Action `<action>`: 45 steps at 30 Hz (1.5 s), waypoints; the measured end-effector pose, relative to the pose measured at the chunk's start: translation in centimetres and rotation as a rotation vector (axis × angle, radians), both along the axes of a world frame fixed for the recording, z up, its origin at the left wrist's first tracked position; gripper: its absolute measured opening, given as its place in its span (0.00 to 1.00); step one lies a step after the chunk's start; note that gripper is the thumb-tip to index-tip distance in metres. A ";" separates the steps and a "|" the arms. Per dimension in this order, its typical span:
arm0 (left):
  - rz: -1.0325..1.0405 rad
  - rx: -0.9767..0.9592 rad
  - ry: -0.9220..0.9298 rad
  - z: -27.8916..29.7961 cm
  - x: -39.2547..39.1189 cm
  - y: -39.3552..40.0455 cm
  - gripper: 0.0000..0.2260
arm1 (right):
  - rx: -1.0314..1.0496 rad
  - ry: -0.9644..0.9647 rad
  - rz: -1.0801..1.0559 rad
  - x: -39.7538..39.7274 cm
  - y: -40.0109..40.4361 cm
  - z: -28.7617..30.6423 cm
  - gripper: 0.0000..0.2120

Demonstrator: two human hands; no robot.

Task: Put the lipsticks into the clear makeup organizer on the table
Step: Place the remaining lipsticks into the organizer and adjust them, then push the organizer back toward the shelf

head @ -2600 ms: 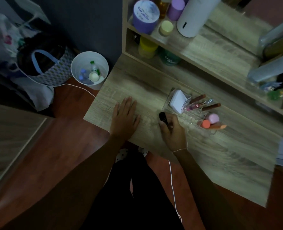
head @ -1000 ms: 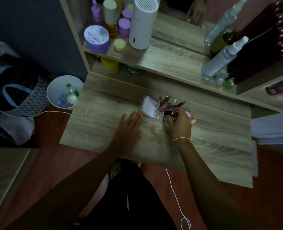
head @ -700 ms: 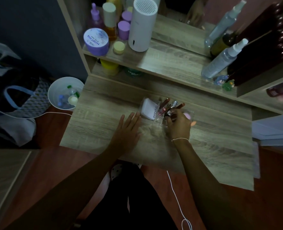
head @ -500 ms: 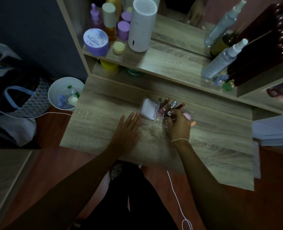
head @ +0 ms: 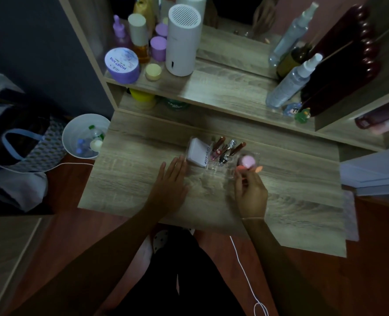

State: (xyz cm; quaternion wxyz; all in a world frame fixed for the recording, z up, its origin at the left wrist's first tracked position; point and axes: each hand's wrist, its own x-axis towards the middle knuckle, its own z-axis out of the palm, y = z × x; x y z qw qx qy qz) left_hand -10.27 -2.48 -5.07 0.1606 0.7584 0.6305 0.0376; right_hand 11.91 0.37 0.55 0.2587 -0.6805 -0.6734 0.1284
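Overhead, my left hand (head: pixel 170 179) lay flat on the pale grey-brown wood-grain tabletop (head: pixel 129 179), fingers spread and loose, gripping nothing, its fingertips just short of the clear plastic makeup organizer (head: pixel 220 171) at about one o'clock from my palm. My right hand (head: pixel 251 190) hovered at the organizer's near right corner, fingers curled inward; whether they pinched anything I could not tell, since the thumb side was too dim.

The organizer was a boxy, glossy, see-through tray with small square cells along its front. A flat white rectangular compact (head: pixel 198 152) with dark lettering on its edge leaned in the left compartment. At its middle, several slim lipsticks (head: pixel 226 149) stood tilted toward one o'clock: brown tubes and one with a faceted silver cap. A round pink puff-like ball (head: pixel 247 161) sat in the right cell, with an orange tip (head: pixel 259 169) poking out just beside it.

Left of the organizer, the smooth tabletop ran bare to its edge at nine o'clock; to the right it stayed open toward three o'clock. At twelve o'clock a raised wooden shelf (head: pixel 223 87) carried a tall white ribbed cylinder (head: pixel 184 39), a squat purple jar (head: pixel 121 65) and a clear spray bottle (head: pixel 291 83).
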 end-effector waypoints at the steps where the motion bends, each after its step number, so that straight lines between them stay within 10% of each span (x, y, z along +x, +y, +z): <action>1: 0.008 -0.004 -0.007 0.1 0.1 0.0 0.30 | 0.003 -0.047 0.007 0.6 -0.9 -0.5 0.08; 12: 0.025 -0.038 -0.020 0.3 0.7 0.5 0.32 | -0.270 -0.156 -0.020 3.1 -3.4 -4.2 0.32; 45: 0.051 -0.152 -0.187 1.0 0.4 2.3 0.36 | -0.445 -0.359 0.143 6.2 -1.8 -5.2 0.35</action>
